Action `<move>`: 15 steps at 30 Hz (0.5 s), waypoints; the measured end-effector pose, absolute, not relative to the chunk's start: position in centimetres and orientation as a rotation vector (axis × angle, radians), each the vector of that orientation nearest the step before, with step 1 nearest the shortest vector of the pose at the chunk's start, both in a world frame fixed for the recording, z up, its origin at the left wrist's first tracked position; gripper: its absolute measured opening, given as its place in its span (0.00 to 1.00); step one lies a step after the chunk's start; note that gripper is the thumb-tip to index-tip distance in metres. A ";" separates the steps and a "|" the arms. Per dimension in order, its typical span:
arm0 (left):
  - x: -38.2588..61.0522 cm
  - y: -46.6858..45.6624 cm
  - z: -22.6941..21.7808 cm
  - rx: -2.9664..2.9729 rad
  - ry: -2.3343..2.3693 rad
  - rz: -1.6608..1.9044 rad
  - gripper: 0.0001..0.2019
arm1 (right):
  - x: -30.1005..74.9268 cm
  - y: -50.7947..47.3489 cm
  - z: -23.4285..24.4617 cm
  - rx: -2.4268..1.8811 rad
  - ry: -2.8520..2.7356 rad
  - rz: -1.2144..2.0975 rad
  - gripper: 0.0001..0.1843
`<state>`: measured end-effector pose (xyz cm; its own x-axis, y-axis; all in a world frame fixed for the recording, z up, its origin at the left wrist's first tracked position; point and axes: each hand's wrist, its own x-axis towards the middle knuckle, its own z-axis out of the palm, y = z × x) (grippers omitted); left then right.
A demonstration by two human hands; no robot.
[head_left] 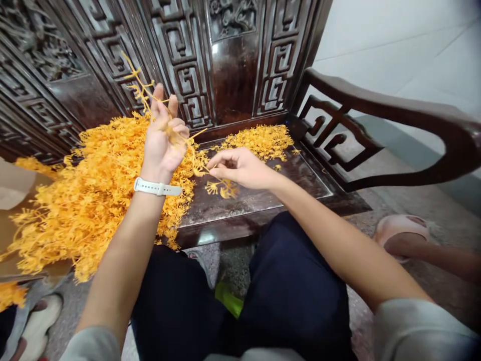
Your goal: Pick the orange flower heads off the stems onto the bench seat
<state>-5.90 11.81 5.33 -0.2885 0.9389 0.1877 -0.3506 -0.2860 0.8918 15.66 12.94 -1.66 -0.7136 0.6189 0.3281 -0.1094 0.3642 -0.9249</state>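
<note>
My left hand (pixel 163 135) is raised above a dark wooden seat (pixel 263 193), fingers curled around a long yellow plastic sprig (pixel 141 90) that sticks up past my fingertips. My right hand (pixel 236 166) hovers low over the seat and pinches the lower end of the same sprig, where small yellow pieces (pixel 221 189) hang just above the wood. A big heap of yellow plastic sprigs (pixel 90 195) lies to the left of my hands. A smaller pile of loose yellow pieces (pixel 261 141) sits at the back of the seat.
The carved dark backrest (pixel 225 60) rises behind the piles, and a curved armrest (pixel 394 110) runs along the right. A pink slipper (pixel 402 233) on someone's foot is on the floor at right. My knees in dark trousers (pixel 293 286) are close to the seat's front edge.
</note>
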 end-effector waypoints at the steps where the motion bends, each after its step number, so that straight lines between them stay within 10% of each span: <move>1: -6.6 11.9 4.8 0.955 0.992 1.729 0.14 | 15.8 13.1 -1.9 -0.428 -2.010 1.395 0.13; 15: -3.7 11.9 0.2 1.048 0.828 1.155 0.23 | 15.5 15.9 -3.4 -0.601 -1.486 1.416 0.09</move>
<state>-3.65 11.95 0.22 0.2269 0.9739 0.0035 -0.3092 0.0686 0.9485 15.51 15.92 -3.36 -0.4170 0.8581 0.2997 -0.2579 0.2045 -0.9443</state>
